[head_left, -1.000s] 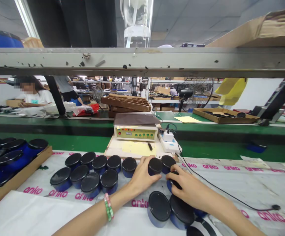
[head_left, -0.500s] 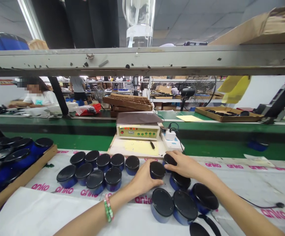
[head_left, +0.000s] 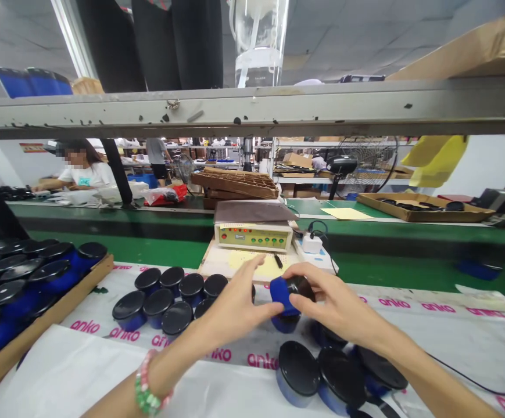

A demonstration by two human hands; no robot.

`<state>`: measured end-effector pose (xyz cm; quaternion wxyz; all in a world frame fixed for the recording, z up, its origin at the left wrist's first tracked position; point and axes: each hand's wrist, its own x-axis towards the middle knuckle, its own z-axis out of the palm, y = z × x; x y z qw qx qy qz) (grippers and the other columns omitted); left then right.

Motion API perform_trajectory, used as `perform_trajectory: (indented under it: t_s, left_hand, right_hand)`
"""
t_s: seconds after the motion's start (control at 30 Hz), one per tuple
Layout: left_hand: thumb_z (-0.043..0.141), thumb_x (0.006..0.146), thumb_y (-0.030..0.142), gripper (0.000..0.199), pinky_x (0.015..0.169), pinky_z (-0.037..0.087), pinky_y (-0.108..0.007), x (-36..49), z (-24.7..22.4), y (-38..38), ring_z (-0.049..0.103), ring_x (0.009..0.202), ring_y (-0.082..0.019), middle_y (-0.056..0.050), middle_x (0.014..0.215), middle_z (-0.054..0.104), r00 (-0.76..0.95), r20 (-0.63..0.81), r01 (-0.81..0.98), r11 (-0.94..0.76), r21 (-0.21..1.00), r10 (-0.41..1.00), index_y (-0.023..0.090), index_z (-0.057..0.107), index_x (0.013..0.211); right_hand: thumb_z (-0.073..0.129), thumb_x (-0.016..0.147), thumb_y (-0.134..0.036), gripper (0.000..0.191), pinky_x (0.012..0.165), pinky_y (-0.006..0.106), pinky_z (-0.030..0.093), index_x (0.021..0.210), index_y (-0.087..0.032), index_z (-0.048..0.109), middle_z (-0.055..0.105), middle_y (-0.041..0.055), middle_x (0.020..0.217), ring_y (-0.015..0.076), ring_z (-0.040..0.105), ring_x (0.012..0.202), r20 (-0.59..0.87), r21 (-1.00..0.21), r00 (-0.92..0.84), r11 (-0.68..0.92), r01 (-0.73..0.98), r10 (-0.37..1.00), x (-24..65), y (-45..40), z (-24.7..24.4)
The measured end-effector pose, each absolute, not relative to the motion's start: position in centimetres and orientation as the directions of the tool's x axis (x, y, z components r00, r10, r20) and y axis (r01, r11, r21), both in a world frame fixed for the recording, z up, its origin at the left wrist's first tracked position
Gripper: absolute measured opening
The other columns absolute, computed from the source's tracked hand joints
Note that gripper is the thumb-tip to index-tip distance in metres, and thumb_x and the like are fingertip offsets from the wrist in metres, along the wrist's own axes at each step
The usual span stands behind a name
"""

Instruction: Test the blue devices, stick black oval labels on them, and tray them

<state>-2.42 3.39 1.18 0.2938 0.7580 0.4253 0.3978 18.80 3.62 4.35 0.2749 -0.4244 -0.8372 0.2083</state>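
Tipped on its side, a blue cup with a black top (head_left: 282, 295) is held by my right hand (head_left: 328, 296), between thumb and fingers. My left hand (head_left: 235, 299) is open just left of it, fingers spread, with nothing in its grasp; its thumb tip is close to the cup. Several similar black-topped blue cups (head_left: 177, 318) stand upright behind and left of my left hand. More of them (head_left: 298, 368) stand below and beside my right hand, some partly covered by my right hand and forearm.
A cardboard tray (head_left: 78, 290) of blue cups lies at the left. Behind my hands are a control box (head_left: 252, 235), a pen (head_left: 278, 261) and a white plug (head_left: 311, 242). A shelf beam (head_left: 252, 110) crosses above. A person (head_left: 89, 171) sits far left.
My right hand has lifted a cup and tilted it sideways. My left hand has let go of its cup, opened and moved left and up. The view has shifted slightly.
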Motion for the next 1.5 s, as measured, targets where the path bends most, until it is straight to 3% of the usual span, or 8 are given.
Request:
perform_trajectory:
  t_s: [0.2,0.3,0.47,0.6,0.87,1.0,1.27,1.5]
  left_hand:
    - [0.055,0.09,0.038,0.043,0.106,0.037,-0.038,-9.5,4.2,1.4,0.047,0.124,-0.02,-0.004,0.133,0.05,0.152,0.44,0.567,-0.443,0.695,0.885,0.027,0.042,0.129]
    - [0.051,0.092,0.038,0.033,0.102,0.042,-0.038,-11.9,3.4,0.1,0.05,0.12,-0.022,-0.006,0.128,0.053,0.266,0.42,0.706,-0.472,0.528,0.868,0.026,0.049,0.122]
    - [0.06,0.079,0.06,0.072,0.11,0.026,-0.055,-14.9,-1.2,-0.2,0.03,0.136,-0.035,-0.013,0.146,0.037,0.625,0.322,0.757,-0.653,-0.026,0.711,0.022,0.042,0.138]
    - [0.052,0.077,0.07,0.091,0.109,0.03,-0.052,-16.1,-3.9,1.8,0.032,0.135,-0.034,-0.017,0.149,0.032,0.692,0.309,0.716,-0.675,-0.18,0.652,0.017,0.027,0.146]
    - [0.054,0.072,0.072,0.094,0.108,0.027,-0.057,-15.3,-3.6,2.9,0.039,0.13,-0.037,-0.019,0.139,0.045,0.707,0.387,0.687,-0.706,-0.173,0.592,0.014,0.034,0.142]
    - [0.049,0.086,0.06,0.059,0.096,0.042,-0.049,-9.6,-3.0,0.5,0.052,0.112,-0.031,-0.015,0.121,0.059,0.756,0.424,0.581,-0.81,-0.081,0.5,0.015,0.052,0.125]
    - [0.051,0.066,0.081,0.101,0.081,0.053,-0.049,2.6,-5.9,-0.6,0.058,0.105,-0.038,-0.021,0.134,0.048,0.733,0.215,0.643,-0.76,0.09,0.646,0.018,0.029,0.142]
    - [0.068,0.076,0.05,0.072,0.078,0.055,-0.047,4.4,-4.6,0.6,0.055,0.106,-0.035,-0.016,0.124,0.054,0.755,0.208,0.607,-0.783,0.138,0.622,0.016,0.039,0.134]
  right_hand:
    - [0.052,0.083,-0.019,0.017,0.08,0.03,0.044,0.098,-0.026,0.056,0.059,-0.0008,0.099,0.0163,0.057,0.089,0.189,-0.552,-0.658,0.633,0.543,0.729,14.3,1.7,4.8]
    - [0.049,0.086,-0.026,0.015,0.074,0.035,0.047,0.099,-0.028,0.057,0.054,0.0027,0.107,0.0193,0.06,0.082,0.077,-0.413,-0.716,0.676,0.611,0.694,11.7,1.6,3.1]
    - [0.046,0.091,-0.034,0.024,0.067,0.041,0.049,0.11,-0.024,0.057,0.047,0.0127,0.125,0.024,0.065,0.075,0.044,-0.239,-0.696,0.684,0.689,0.716,8.8,2.5,0.1]
    - [0.037,0.095,-0.04,0.035,0.075,0.046,0.049,0.119,-0.021,0.054,0.06,0.0116,0.113,0.0305,0.065,0.087,0.082,-0.247,-0.649,0.647,0.722,0.756,8.6,3.9,1.6]
    - [0.038,0.091,-0.054,0.05,0.093,0.044,0.044,0.129,-0.022,0.049,0.055,0.0117,0.13,0.0304,0.054,0.116,0.049,-0.276,-0.51,0.502,0.82,0.859,19.0,5.6,3.3]
    - [0.049,0.085,-0.06,0.073,0.098,0.052,0.039,0.147,-0.029,0.026,0.034,0.0123,0.149,0.0368,0.037,0.132,-0.033,-0.174,-0.54,0.527,0.832,0.841,22.0,5.1,0.2]
    - [0.052,0.089,-0.037,0.061,0.077,0.035,0.05,0.145,-0.031,0.029,0.045,0.0128,0.138,0.0268,0.062,0.101,-0.039,-0.04,-0.729,0.727,0.685,0.684,19.5,6.7,-2.2]
    - [0.055,0.086,-0.043,0.061,0.076,0.044,0.046,0.141,-0.023,0.039,0.051,0.018,0.125,0.0318,0.064,0.088,0.024,-0.002,-0.65,0.651,0.759,0.759,22.2,9.1,-2.0]
